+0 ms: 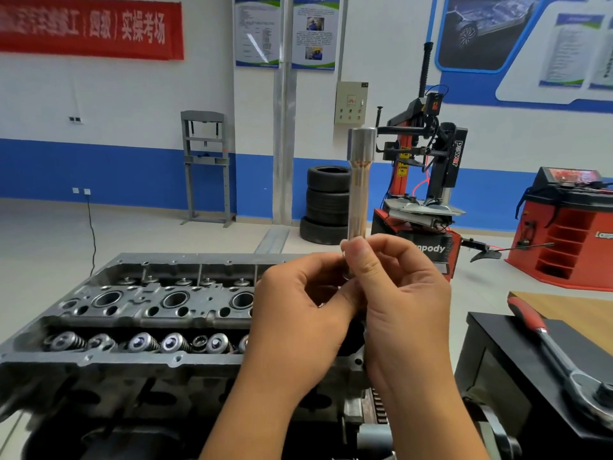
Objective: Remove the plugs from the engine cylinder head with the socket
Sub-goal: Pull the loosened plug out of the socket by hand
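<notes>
A long chrome socket (358,190) stands upright in the air above the right end of the grey engine cylinder head (139,313). My right hand (404,303) grips its lower end between thumb and fingers. My left hand (298,313) curls around the socket's bottom end, where a small metal part shows between the fingers; I cannot tell what it is. The head shows three round plug wells (175,298) and a row of valve springs (146,343). Its right end is hidden behind my hands.
A red-handled ratchet (560,356) lies on a black box (517,353) at the right, in front of a wooden tabletop (570,307). Beyond the bench stand a tyre changer (428,180), stacked tyres (326,204), a grey press frame (207,167) and a red cabinet (570,234).
</notes>
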{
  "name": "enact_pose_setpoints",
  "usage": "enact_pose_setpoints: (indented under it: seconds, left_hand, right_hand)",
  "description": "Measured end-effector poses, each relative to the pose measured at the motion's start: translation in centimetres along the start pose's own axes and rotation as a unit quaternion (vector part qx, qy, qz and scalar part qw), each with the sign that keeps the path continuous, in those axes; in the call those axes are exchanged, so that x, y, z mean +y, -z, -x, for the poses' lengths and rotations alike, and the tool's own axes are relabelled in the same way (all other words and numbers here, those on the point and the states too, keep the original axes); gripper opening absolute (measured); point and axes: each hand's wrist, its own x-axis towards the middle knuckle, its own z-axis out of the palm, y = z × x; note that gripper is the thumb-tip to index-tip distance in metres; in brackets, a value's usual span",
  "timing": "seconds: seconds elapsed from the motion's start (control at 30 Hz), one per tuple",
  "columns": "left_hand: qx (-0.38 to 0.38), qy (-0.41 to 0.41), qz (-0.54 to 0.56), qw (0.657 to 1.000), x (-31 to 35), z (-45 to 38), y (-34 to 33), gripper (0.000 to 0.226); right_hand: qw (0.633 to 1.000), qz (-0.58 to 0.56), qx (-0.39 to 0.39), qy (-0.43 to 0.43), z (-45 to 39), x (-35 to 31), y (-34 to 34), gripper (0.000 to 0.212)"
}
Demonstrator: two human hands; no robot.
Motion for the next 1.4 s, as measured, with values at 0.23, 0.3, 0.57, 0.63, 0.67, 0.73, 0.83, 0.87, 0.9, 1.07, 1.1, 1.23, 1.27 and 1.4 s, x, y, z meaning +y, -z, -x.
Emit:
enact_pose_setpoints:
  seconds: [0.23, 0.3, 0.57, 0.63, 0.67, 0.73, 0.83, 0.87, 0.9, 1.07, 1.1, 1.23, 1.27, 1.4]
  left_hand:
    - [0.02, -0.008, -0.004, 1.0, 0.0, 0.1, 0.2, 0.017]
    - [0.026, -0.006, -0.011, 1.0, -0.2, 0.2, 0.1, 0.014]
    - [-0.069, -0.007, 0.019, 0.997, 0.1, 0.0, 0.5, 0.026]
    - [-0.056, 0.0, 0.018, 0.998, 0.1, 0.1, 0.5, 0.027]
    - [-0.045, -0.003, 0.016, 0.999, 0.2, 0.1, 0.5, 0.025]
    - [-0.022, -0.01, 0.008, 1.0, 0.2, 0.2, 0.5, 0.02]
    - [-0.015, -0.013, -0.006, 1.0, 0.1, 0.4, 0.5, 0.016]
    - [-0.023, -0.016, -0.001, 1.0, 0.1, 0.4, 0.5, 0.016]
    - [-0.036, -0.019, 0.002, 0.999, 0.1, 0.3, 0.6, 0.016]
    - [-0.102, -0.007, 0.017, 0.995, 0.5, 0.2, 0.8, 0.025]
    - [-0.098, -0.001, 0.018, 0.995, 0.5, 0.2, 0.7, 0.025]
    - [-0.048, -0.012, -0.002, 0.999, 0.1, 0.1, 0.4, 0.019]
    - [-0.04, -0.012, -0.003, 0.999, 0.1, 0.1, 0.3, 0.017]
    - [-0.039, -0.013, 0.002, 0.999, -0.3, 0.0, 0.4, 0.013]
  right_hand:
    - [1.0, 0.008, 0.0, -0.03, 0.4, -0.2, -0.4, 0.022]
    - [1.0, -0.011, -0.001, -0.022, 0.5, -0.3, -0.5, 0.018]
    - [0.999, -0.033, 0.004, -0.008, 0.3, 0.0, -0.2, 0.016]
    - [1.0, -0.02, -0.003, -0.015, 0.2, 0.2, -0.1, 0.021]
    - [1.0, -0.018, -0.005, -0.016, 0.2, 0.3, -0.1, 0.021]
    - [1.0, -0.022, -0.004, -0.009, 0.2, 0.2, -0.1, 0.018]
    - [0.999, -0.033, -0.021, 0.005, 0.5, -0.1, 0.0, 0.021]
    - [0.999, -0.032, -0.026, 0.011, 0.5, 0.0, 0.0, 0.022]
    - [0.999, -0.021, -0.029, 0.019, 0.5, 0.0, 0.0, 0.022]
    - [0.997, 0.041, -0.027, 0.057, 0.5, 0.6, -0.2, 0.022]
    - [0.997, 0.048, -0.023, 0.058, 0.5, 0.7, -0.2, 0.025]
    - [0.998, 0.048, -0.016, 0.042, 0.4, 0.8, -0.2, 0.017]
    - [0.998, 0.039, -0.014, 0.036, 0.3, 0.8, -0.2, 0.012]
    - [1.0, 0.017, -0.007, 0.024, 0.3, 0.8, 0.2, 0.011]
